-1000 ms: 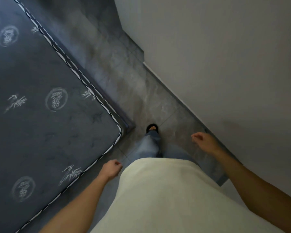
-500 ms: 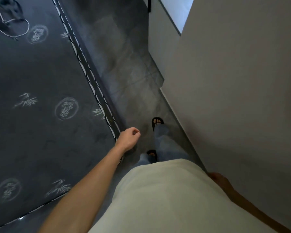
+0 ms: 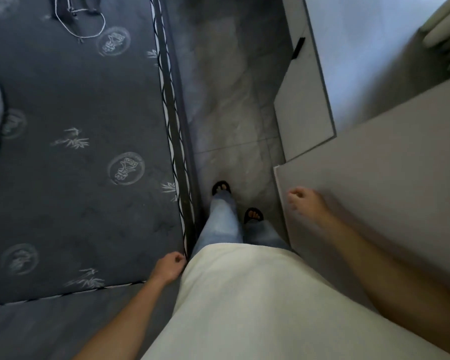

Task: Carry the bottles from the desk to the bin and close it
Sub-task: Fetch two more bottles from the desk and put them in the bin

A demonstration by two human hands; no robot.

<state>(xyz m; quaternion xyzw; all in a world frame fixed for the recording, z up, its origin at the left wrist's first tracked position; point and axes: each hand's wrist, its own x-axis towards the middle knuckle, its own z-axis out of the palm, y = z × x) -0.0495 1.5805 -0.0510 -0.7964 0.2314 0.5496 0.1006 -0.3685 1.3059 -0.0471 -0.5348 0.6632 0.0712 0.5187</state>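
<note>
No bottle, desk or bin shows in the head view. My left hand (image 3: 168, 267) hangs by my hip at the mattress corner, fingers curled into a loose fist with nothing in it. My right hand (image 3: 305, 203) swings forward in front of the pale wall, blurred by motion, fingers loosely curled and empty. Below me are my cream shirt, jeans and two feet in dark sandals (image 3: 221, 187) on the floor.
A dark grey patterned mattress (image 3: 76, 157) fills the left, with a white cord (image 3: 83, 24) at its far end. A narrow grey tiled floor strip (image 3: 231, 100) runs ahead between it and a pale wall (image 3: 374, 190). A white door (image 3: 304, 105) stands ahead on the right.
I have walked forward along the mattress. My left hand swung back to my hip and my right hand swung forward into view. The door has come into sight.
</note>
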